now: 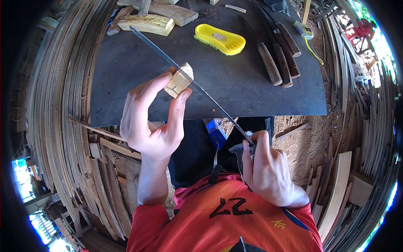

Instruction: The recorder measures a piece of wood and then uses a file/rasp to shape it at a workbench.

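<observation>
My left hand (pixel 153 119) is raised over the near edge of the dark table, pinching a small pale wood block (pixel 177 86) between thumb and fingertips. The block has a roughly pointed upper end. In my right hand (pixel 270 168), held low by my body, is the handle end of a long thin file (pixel 214 100). Its dark blade slants up to the left and crosses the face of the block, apparently touching it. My fingers hide most of the handle, and a grey cloth-like scrap hangs beside them.
On the dark table (pixel 289 101) lie a yellow brush (pixel 231 40), several long tools with wooden handles (pixel 269 63) and a yellow tape measure (pixel 303 30). Carved wood pieces (pixel 147 24) sit at the far left. Stacked wood strips (pixel 71 105) line both sides.
</observation>
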Motion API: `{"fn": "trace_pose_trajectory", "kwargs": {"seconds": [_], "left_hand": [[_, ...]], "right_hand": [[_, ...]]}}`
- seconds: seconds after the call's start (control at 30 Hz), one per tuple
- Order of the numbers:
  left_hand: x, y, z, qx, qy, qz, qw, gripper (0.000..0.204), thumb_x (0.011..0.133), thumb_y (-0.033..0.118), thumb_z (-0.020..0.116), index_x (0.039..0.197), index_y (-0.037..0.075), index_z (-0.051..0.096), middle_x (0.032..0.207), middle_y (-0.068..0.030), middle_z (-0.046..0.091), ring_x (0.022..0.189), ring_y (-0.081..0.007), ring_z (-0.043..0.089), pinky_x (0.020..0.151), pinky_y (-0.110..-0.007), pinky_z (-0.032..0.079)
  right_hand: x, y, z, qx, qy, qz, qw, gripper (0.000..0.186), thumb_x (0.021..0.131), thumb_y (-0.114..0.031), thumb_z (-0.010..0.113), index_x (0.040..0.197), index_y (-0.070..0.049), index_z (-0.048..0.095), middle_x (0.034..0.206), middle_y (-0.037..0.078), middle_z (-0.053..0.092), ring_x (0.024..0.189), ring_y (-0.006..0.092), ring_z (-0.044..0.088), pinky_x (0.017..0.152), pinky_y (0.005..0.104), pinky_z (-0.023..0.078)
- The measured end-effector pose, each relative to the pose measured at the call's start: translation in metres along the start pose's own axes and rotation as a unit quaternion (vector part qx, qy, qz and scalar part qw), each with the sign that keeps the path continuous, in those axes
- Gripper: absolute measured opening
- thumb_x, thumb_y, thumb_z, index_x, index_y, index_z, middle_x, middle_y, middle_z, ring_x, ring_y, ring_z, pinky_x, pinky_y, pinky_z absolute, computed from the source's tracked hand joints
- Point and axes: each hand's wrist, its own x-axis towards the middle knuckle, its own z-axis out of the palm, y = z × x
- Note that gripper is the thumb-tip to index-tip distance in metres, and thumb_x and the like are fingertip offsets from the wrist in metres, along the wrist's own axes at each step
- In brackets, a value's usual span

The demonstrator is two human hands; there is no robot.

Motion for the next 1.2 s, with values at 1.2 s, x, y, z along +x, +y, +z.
{"fn": "trace_pose_trajectory", "kwargs": {"seconds": [1.2], "left_hand": [[0.009,0.001,-0.007,0.022,-0.025,0.022,0.999,0.04,0.079,0.008,0.089,0.115,0.004,0.073,0.1,-0.01,0.08,0.088,-0.029,0.077,0.092,-0.045,0.06]], "right_hand": [[0.045,-0.031,-0.024,0.044,0.067,-0.018,0.997,0.021,0.101,-0.01,0.062,0.106,0.001,0.044,0.063,0.021,0.062,0.056,0.0421,0.066,0.048,0.0478,0.051]]}}
